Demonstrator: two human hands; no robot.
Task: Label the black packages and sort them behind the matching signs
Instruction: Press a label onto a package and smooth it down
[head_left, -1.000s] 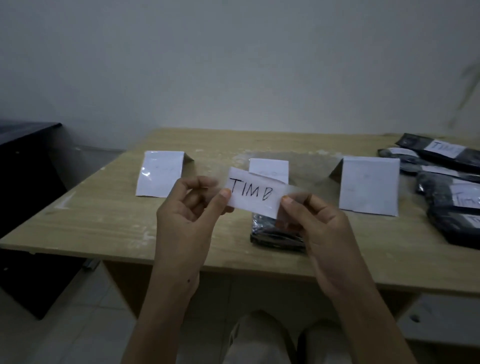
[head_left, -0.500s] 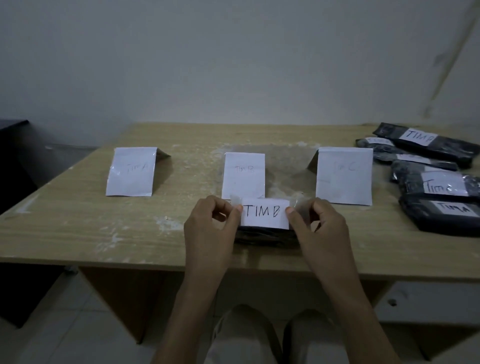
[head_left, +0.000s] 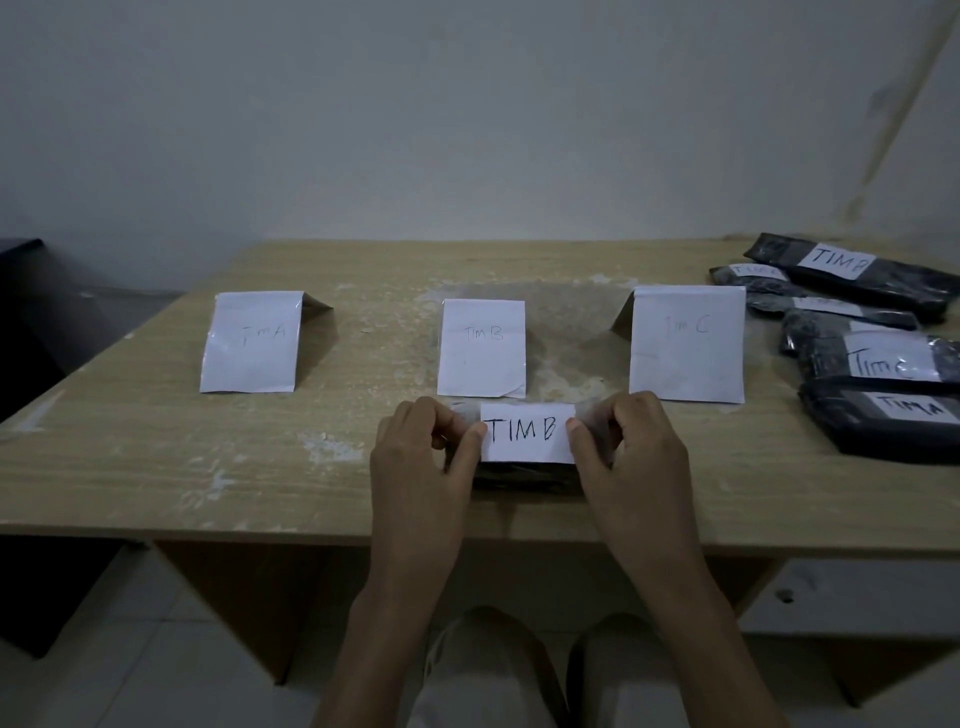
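Observation:
A white label reading "TIM B" (head_left: 527, 433) lies over a black package (head_left: 524, 477) near the table's front edge. My left hand (head_left: 421, 457) pinches the label's left end and my right hand (head_left: 628, 452) pinches its right end, where clear tape sticks out. Three folded white signs stand behind: "TIM A" (head_left: 252, 343), "TIM B" (head_left: 481, 349) and "TIM C" (head_left: 687, 344). Most of the black package is hidden under the label and my hands.
Several labelled black packages (head_left: 878, 364) lie in a pile at the right end of the wooden table (head_left: 156, 457). A dark cabinet (head_left: 21, 322) stands to the left. My knees show below the table edge.
Both hands have brought the label down from mid-air onto the black package; since half a second ago they hold nearly still.

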